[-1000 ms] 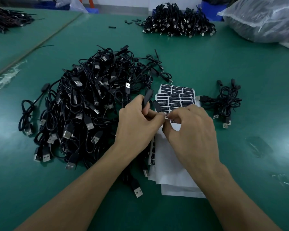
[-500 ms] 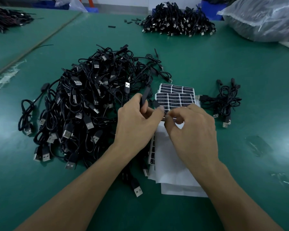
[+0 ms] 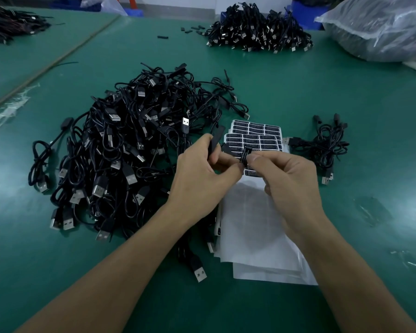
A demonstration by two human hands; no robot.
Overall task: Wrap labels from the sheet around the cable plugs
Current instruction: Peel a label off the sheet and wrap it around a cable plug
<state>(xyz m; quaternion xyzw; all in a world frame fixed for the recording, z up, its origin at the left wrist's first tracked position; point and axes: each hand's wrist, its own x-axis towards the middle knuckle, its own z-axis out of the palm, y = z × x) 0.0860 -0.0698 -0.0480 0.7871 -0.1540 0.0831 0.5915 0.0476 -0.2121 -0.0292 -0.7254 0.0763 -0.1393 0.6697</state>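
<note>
My left hand (image 3: 202, 174) grips a flat black cable plug (image 3: 216, 140) that sticks up between thumb and fingers. My right hand (image 3: 286, 181) pinches a small black label (image 3: 246, 155) with white print, held upright just right of the plug. Behind both hands lie the label sheets (image 3: 255, 134), black stickers in rows on white backing. A big heap of black USB cables (image 3: 130, 150) fills the table to the left.
Bare white backing sheets (image 3: 255, 236) lie under my right wrist. A small bundle of cables (image 3: 324, 145) sits right of the sheets. Another cable heap (image 3: 257, 32) and a plastic bag (image 3: 382, 27) are at the back. A loose USB plug (image 3: 198, 270) lies near my left forearm.
My right hand has peeled a label off the sheet and lifted it; it now stands free between the fingertips. My left hand still holds the plug, slightly raised.
</note>
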